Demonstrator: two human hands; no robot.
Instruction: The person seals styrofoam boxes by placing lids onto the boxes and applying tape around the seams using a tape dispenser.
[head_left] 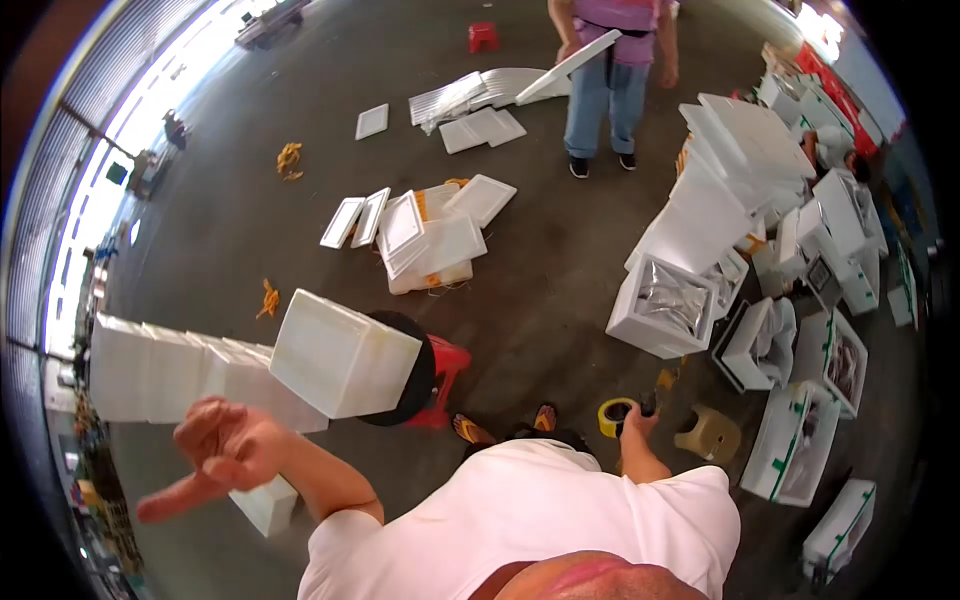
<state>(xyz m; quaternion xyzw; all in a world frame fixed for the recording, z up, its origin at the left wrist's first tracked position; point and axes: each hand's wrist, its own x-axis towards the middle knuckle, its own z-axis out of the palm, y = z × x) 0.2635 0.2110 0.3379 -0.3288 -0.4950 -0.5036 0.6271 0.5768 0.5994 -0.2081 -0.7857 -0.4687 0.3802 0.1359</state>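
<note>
My left hand point(215, 450) is raised at the left, one finger stretched out and others partly curled, with nothing in it. Behind it stands a row of white foam boxes point(130, 370). Between the row and my feet, a white foam box point(340, 355) rests on a black round top point(425, 370) above a red plastic stool point(448, 375). My right hand point(637, 424) is closed around the handle of a tape dispenser with a roll of yellow tape point(614, 417), held low at my right side. Much of the dispenser is hidden by the hand.
A beige stool point(708, 436) stands right of my right hand. Foam boxes with silvery bags point(672, 298) crowd the right side. Foam lids point(403, 222) lie piled ahead, near orange straps point(268, 299). Further off, a person in a pink top point(612, 15) holds a white lid point(570, 67).
</note>
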